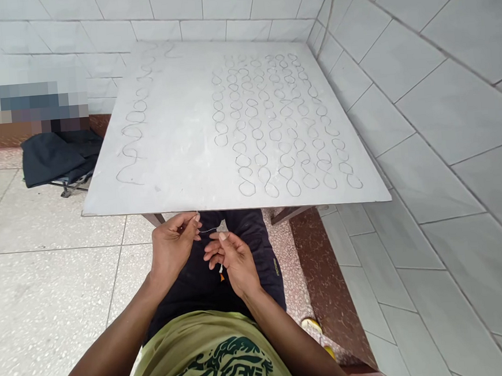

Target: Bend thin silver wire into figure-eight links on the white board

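My left hand (174,240) is closed in a pinch on a thin wire (208,231) just off the table's front edge. The wire curves out from the fingertips toward my right hand (234,259). That hand is turned partly upward, its fingers loosely bent and apart, close to the wire's free end. Whether a fingertip touches it is hard to make out. On the white tabletop (183,158), several columns of wires bent into figure-eight loops (268,184) lie at the right. Wavy, more open bent wires (130,174) form a line along the left side.
Tiled walls (445,109) stand behind the table and along its right side. A black cloth (59,156) lies over a low object on the floor at the left. A yellow item (311,325) is on the floor at the lower right.
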`<state>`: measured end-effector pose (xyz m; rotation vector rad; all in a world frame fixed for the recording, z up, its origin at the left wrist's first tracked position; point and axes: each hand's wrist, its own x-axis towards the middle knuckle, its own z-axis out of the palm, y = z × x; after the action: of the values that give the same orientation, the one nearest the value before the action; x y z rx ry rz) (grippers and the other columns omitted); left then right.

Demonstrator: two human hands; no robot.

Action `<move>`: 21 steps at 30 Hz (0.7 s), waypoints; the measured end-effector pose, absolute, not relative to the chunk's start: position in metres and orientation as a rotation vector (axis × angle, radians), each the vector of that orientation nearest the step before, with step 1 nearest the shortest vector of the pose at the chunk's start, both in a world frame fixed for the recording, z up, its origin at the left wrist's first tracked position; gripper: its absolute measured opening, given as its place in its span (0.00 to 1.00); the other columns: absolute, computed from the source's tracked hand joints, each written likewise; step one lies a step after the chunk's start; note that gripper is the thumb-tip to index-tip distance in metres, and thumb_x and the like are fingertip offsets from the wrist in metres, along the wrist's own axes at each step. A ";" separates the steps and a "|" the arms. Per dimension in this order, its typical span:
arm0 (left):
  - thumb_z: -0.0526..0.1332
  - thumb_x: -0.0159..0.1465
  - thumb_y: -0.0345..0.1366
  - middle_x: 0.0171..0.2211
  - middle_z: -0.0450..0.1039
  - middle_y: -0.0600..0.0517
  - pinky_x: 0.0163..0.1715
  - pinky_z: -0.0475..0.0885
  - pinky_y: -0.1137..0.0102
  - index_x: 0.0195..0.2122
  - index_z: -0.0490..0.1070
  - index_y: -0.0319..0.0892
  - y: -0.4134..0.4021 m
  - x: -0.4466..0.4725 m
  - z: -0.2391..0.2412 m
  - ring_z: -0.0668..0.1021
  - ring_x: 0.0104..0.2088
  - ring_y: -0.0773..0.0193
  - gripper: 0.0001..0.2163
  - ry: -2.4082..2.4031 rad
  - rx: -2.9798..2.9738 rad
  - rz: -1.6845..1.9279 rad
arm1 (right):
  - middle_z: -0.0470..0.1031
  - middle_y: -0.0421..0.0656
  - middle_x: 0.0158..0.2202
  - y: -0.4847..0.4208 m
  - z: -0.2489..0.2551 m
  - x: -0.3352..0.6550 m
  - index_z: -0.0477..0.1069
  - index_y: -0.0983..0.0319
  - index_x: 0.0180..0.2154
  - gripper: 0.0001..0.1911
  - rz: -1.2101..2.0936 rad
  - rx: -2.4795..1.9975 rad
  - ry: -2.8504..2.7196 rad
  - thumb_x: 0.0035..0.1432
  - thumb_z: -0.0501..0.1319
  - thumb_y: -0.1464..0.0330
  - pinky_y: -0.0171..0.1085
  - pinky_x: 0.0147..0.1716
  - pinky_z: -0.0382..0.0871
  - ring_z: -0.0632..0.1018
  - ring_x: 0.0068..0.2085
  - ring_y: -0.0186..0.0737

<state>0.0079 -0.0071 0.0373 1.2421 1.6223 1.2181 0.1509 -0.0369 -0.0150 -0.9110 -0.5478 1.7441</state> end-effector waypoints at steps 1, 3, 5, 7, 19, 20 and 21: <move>0.67 0.64 0.42 0.33 0.82 0.51 0.30 0.76 0.68 0.39 0.83 0.45 -0.002 0.005 0.042 0.80 0.27 0.62 0.08 1.628 1.260 1.219 | 0.81 0.44 0.29 -0.039 -0.019 0.153 0.76 0.64 0.40 0.20 1.766 -0.920 -0.552 0.63 0.67 0.52 0.32 0.23 0.72 0.80 0.27 0.37; 0.67 0.64 0.42 0.32 0.82 0.51 0.28 0.75 0.68 0.38 0.83 0.45 0.012 -0.002 0.054 0.79 0.25 0.62 0.08 1.636 1.296 1.207 | 0.79 0.42 0.27 -0.045 -0.029 0.156 0.76 0.64 0.37 0.21 1.803 -0.948 -0.565 0.62 0.68 0.51 0.31 0.22 0.70 0.78 0.24 0.35; 0.67 0.63 0.42 0.31 0.81 0.50 0.24 0.74 0.68 0.36 0.83 0.44 0.032 -0.011 0.066 0.79 0.24 0.61 0.08 1.628 1.344 1.191 | 0.78 0.41 0.25 -0.050 -0.041 0.160 0.75 0.64 0.34 0.22 1.829 -0.996 -0.587 0.59 0.69 0.50 0.31 0.20 0.68 0.76 0.22 0.34; 0.68 0.62 0.41 0.29 0.81 0.50 0.22 0.71 0.68 0.34 0.83 0.43 0.058 -0.021 0.076 0.78 0.23 0.61 0.08 1.613 1.417 1.191 | 0.77 0.41 0.24 -0.054 -0.055 0.163 0.74 0.64 0.33 0.24 1.847 -1.048 -0.625 0.57 0.70 0.48 0.31 0.19 0.67 0.75 0.21 0.33; 0.68 0.59 0.32 0.26 0.76 0.48 0.24 0.69 0.66 0.29 0.79 0.37 0.252 -0.073 0.104 0.73 0.18 0.67 0.04 1.904 1.608 1.033 | 0.75 0.41 0.22 -0.058 -0.115 0.165 0.72 0.63 0.30 0.32 1.834 -1.273 -0.777 0.49 0.68 0.39 0.31 0.17 0.62 0.72 0.18 0.33; 0.68 0.59 0.32 0.26 0.76 0.48 0.24 0.70 0.65 0.29 0.79 0.37 0.262 -0.074 0.104 0.73 0.18 0.67 0.04 1.927 1.604 1.012 | 0.75 0.42 0.22 -0.057 -0.117 0.164 0.72 0.63 0.30 0.33 1.835 -1.275 -0.775 0.48 0.67 0.38 0.31 0.17 0.62 0.72 0.18 0.33; 0.68 0.59 0.31 0.25 0.75 0.48 0.24 0.70 0.64 0.29 0.79 0.37 0.272 -0.075 0.104 0.73 0.17 0.66 0.04 1.943 1.601 1.001 | 0.75 0.42 0.22 -0.056 -0.119 0.164 0.72 0.63 0.30 0.33 1.838 -1.278 -0.768 0.48 0.67 0.38 0.31 0.17 0.62 0.71 0.18 0.33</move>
<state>-0.0750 0.2717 0.1039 1.6006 1.9428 1.0012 0.1636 -0.0558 -0.1187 -1.2780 -0.7680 1.8378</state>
